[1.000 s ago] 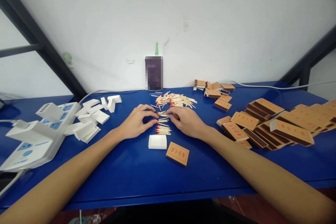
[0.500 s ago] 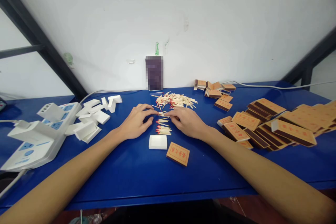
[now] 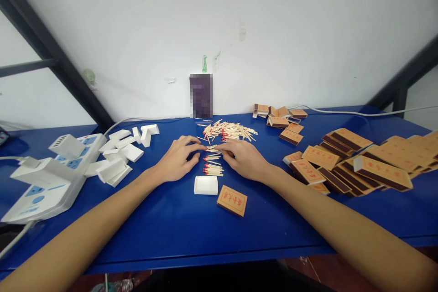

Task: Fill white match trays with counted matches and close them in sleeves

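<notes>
My left hand and my right hand rest on the blue table, fingertips meeting over a small row of red-tipped matches. Both hands have curled fingers pinching matches at the top of that row. A larger loose heap of matches lies just beyond. A white inner tray and an orange matchbox sleeve lie in front of the hands.
Several white trays and a white power strip sit on the left. Stacks of orange matchboxes fill the right, with a few more at the back. A dark blurred object leans on the wall.
Both hands' fingertips have shifted slightly up the row of matches toward the heap; otherwise nothing moved.
</notes>
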The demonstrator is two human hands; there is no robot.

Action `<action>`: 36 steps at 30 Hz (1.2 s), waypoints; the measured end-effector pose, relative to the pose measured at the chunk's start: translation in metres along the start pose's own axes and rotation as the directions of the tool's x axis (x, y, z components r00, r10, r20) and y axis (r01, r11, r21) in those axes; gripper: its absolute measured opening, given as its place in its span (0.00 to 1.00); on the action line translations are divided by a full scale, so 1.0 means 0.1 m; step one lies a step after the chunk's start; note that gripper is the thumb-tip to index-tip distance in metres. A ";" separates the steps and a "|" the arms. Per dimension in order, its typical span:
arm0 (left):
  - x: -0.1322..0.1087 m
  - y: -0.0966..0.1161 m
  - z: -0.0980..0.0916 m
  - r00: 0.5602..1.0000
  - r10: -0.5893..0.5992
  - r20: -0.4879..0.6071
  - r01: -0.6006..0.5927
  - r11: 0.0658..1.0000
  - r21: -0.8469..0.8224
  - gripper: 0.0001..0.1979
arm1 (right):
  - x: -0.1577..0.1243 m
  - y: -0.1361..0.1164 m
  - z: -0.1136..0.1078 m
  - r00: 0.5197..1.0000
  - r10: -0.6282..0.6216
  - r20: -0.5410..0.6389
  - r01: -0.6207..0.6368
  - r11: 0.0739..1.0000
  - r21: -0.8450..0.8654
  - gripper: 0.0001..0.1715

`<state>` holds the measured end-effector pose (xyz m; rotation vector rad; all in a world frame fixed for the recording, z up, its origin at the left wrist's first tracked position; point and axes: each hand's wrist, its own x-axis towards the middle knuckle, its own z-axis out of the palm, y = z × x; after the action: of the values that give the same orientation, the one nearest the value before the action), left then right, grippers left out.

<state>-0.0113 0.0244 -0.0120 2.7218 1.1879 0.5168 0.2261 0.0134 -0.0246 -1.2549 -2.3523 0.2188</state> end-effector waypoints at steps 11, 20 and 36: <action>0.00 -0.02 0.01 1.000 0.005 -0.007 -0.005 1.000 0.001 0.17 | 0.01 0.01 0.01 1.000 0.013 0.021 -0.013 1.000 -0.010 0.21; 0.00 -0.02 0.01 1.000 -0.003 -0.005 0.003 1.000 0.004 0.17 | 0.00 -0.02 -0.01 0.999 0.024 0.042 -0.023 0.999 -0.039 0.21; 0.00 -0.02 0.03 0.998 -0.062 -0.007 0.063 0.997 0.051 0.19 | -0.03 -0.04 -0.03 0.999 -0.005 0.033 0.006 1.000 -0.022 0.19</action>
<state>-0.0121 0.0256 -0.0152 2.7170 1.3007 0.4932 0.2259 0.0090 -0.0220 -1.2644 -2.3919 0.2131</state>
